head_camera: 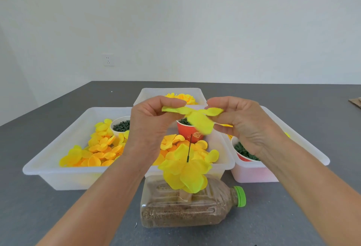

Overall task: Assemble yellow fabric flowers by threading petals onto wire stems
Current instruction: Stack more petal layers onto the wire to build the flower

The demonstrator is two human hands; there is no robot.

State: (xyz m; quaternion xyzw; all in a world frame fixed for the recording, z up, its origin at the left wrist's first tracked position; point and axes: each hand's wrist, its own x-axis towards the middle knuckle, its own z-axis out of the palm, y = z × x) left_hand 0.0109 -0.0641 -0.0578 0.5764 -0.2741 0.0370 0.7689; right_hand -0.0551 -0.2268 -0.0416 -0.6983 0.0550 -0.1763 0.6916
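Right white tray [320, 158] mostly behind right forearm; cardboard piece [356, 103] cut off at right edge.

A dark grey table [58, 206] runs back to a plain white wall [175, 21], which carries a white socket [109, 60] low on its left part. Three pale, see-through plastic trays stand on the table: a wide one [48, 169] at the left, a smaller one [148, 94] behind it at the middle, and a third [254, 173] at the right. Nearest the camera a clear plastic bottle [185, 212] lies on its side, filled with brown grainy stuff, its green cap [240, 196] pointing right. At the far right edge of the table, a brown flat piece [355, 102], like cardboard, shows only in part.
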